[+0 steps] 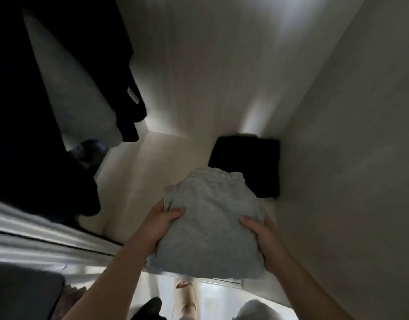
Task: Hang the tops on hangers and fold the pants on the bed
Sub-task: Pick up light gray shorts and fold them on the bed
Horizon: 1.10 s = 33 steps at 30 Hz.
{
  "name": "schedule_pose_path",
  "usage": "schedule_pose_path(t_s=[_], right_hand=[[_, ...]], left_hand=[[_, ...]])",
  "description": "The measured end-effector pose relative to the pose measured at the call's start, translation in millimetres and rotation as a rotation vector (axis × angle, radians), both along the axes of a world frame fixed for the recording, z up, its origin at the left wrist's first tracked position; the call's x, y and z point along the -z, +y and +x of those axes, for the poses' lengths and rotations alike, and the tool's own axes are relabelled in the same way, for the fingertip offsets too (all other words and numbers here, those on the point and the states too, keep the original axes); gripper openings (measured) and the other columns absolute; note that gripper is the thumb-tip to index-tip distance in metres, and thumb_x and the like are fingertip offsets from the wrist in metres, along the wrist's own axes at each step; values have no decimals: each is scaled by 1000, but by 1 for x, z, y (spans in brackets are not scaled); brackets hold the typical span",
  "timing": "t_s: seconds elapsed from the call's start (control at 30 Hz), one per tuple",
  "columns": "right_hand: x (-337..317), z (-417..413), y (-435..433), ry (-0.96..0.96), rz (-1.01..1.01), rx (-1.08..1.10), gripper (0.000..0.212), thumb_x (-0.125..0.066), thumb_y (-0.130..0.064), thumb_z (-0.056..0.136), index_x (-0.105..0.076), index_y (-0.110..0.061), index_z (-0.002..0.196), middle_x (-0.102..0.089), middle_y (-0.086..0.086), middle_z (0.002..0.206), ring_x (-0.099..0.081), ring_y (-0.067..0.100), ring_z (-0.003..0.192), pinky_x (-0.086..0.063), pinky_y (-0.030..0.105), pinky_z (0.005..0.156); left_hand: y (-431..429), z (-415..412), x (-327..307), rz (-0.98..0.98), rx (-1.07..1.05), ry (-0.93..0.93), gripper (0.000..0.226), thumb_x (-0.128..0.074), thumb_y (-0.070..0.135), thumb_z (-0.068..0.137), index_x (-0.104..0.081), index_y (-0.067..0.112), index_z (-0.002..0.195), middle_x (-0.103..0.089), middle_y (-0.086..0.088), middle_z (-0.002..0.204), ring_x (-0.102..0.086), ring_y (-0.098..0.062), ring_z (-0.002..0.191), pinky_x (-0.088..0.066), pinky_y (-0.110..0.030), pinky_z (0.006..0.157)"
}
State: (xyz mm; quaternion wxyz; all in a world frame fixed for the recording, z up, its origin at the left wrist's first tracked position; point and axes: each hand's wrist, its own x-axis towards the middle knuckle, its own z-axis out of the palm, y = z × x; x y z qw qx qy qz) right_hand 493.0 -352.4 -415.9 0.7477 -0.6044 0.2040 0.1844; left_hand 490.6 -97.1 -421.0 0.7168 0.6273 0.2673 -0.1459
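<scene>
Head view, thing in hand: folded grey pants, elastic waistband pointing away from the person, held level above the front of a white wardrobe shelf.
Head view, left hand: its grip is closed on the left edge of the bundle, with the thumb lying on top and the fingers hidden underneath.
Head view, right hand: it clasps the right edge the same way, thumb on top.
Head view, neighbours: a black folded garment lies in the back right corner against the side wall. The waistband end of the grey bundle overlaps its near edge in the picture, and whether they touch cannot be told.
Head view, upper left: dark hanging tops with a grey hanging garment between them, well apart from the hands.
Step in hand (judged): setting the folded pants down in the wardrobe, most likely on or just beside the black piece.
Doing it well: keep both thumbs pressing so the layers do not slide. Lower the bundle flat, square its edges to the black garment and the wall, and draw the fingers out sideways from under it without dragging the bottom fold.
Risk: soft jersey slumps, so letting go on one side first could open the fold.
</scene>
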Motion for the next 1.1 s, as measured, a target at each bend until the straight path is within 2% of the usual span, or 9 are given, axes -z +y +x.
schedule_pose_path(t_s=[0.37, 0.43, 0.5, 0.57, 0.7, 0.77, 0.87, 1.0, 1.1], right_hand=[[52, 165, -34, -61, -123, 146, 60, -70, -12, 75, -60, -34, 130, -73, 5, 115, -70, 29, 104, -56, 51, 92], [65, 194, -44, -120, -173, 194, 57, -63, 2, 84, -60, -28, 133, -73, 6, 114, -71, 26, 101, -58, 41, 88], [80, 219, -54, -150, -289, 235, 56, -59, 8, 87, -57, -20, 136, -72, 5, 110, -69, 15, 87, -56, 24, 74], [103, 239, -60, -118, -440, 260, 60, -62, 1, 89, -46, -21, 142, -66, 7, 113, -63, 14, 81, -53, 20, 71], [140, 247, -53, -8, -990, 165, 76, -63, -20, 90, -23, -18, 155, -36, 16, 151, -39, 37, 136, -33, 48, 114], [147, 238, -39, -120, -1191, -19, 70, -57, -21, 93, -23, -26, 154, -24, 11, 158, -24, 35, 145, -25, 52, 116], [159, 241, -27, -335, -1430, -252, 63, -52, -32, 96, -24, -40, 151, -11, 5, 165, -10, 34, 151, -20, 63, 114], [183, 284, -30, -296, -1496, -393, 63, -34, -55, 100, 1, -52, 152, 16, -2, 166, 16, 30, 152, -3, 70, 113], [204, 308, -40, -264, -1560, -396, 65, -22, -66, 96, 5, -51, 153, 18, -5, 165, 14, 31, 152, -5, 73, 112]], left_hand=[[-43, 210, 55, 94, 200, -195, 46, -62, 1, 92, -56, 25, 131, -67, 14, 107, -66, -4, 95, -52, -14, 71], [-55, 244, 68, 164, 229, -264, 46, -61, 0, 93, -55, 23, 133, -66, 12, 110, -64, -4, 97, -50, -11, 77], [-65, 273, 87, 268, 291, -296, 46, -60, 4, 94, -53, 19, 137, -63, 5, 123, -60, -13, 112, -48, -23, 93], [-71, 294, 110, 400, 361, -292, 53, -60, 12, 93, -47, 19, 144, -57, 0, 138, -54, -21, 127, -43, -35, 106], [-79, 290, 147, 841, 375, -329, 71, -45, 49, 87, -41, 13, 148, -44, -12, 152, -43, -34, 137, -33, -44, 113], [-84, 277, 163, 1031, 433, -449, 74, -32, 49, 86, -41, 13, 150, -39, -14, 155, -39, -39, 139, -34, -49, 113], [-94, 276, 180, 1184, 503, -631, 61, -39, 38, 92, -42, 18, 149, -39, -13, 156, -36, -39, 140, -37, -51, 112], [-116, 312, 197, 1250, 689, -690, 60, -35, 48, 97, -23, 39, 155, -21, -6, 165, -21, -37, 149, -23, -53, 118], [-128, 334, 218, 1280, 791, -663, 62, -28, 57, 99, -11, 43, 157, -3, -1, 168, -11, -33, 152, -17, -54, 119]])
